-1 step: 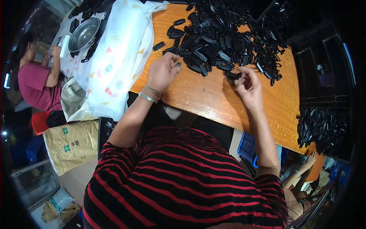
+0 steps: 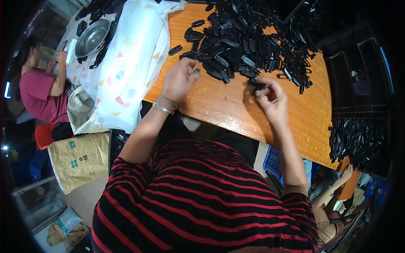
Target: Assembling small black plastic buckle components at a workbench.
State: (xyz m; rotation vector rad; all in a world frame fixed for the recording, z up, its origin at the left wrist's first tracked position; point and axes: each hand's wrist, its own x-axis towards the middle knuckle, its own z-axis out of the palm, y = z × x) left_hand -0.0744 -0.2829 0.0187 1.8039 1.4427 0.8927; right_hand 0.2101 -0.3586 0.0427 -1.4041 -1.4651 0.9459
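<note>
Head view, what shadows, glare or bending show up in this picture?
Head view: the right hand throws a shadow onto the wooden table; head view: light glints off the metal bowl; head view: straight edges bow and the corners fall to black.

parts (image 2: 230, 43): black | table (image 2: 211, 101): orange-brown | shirt (image 2: 202, 194): black, red stripes | basin (image 2: 93, 37): silver
</note>
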